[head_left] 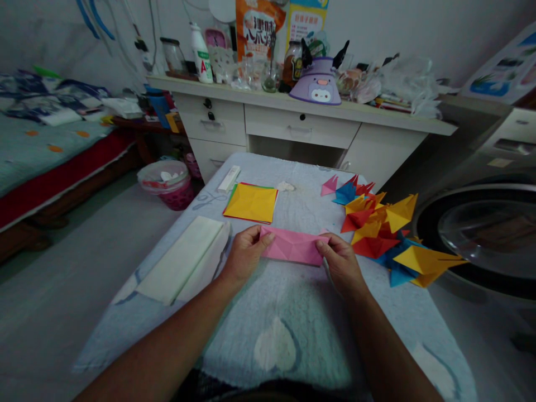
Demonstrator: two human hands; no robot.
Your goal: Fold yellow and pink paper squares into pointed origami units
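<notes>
A pink sheet of origami paper (292, 245), folded into a long rectangle with crease lines across it, is stretched between my two hands above the table. My left hand (247, 251) pinches its left end, thumb on top. At the right end, my right hand (341, 258) pinches the corner in the same way. Just beyond my left hand lies a stack of square paper (251, 202), yellow on top with red and green edges showing. Several folded paper cranes (377, 223) in yellow, red, blue and pink are heaped to the right of my right hand.
A cloth (276, 340) covers the table. On its left lie a pale folded packet (184, 259) and a small white box (229, 179); a crumpled white scrap (286, 186) is near the back. Behind stands a white cabinet (218, 124), with a washing machine (494, 167) at right and a pink bin (176, 192) at left.
</notes>
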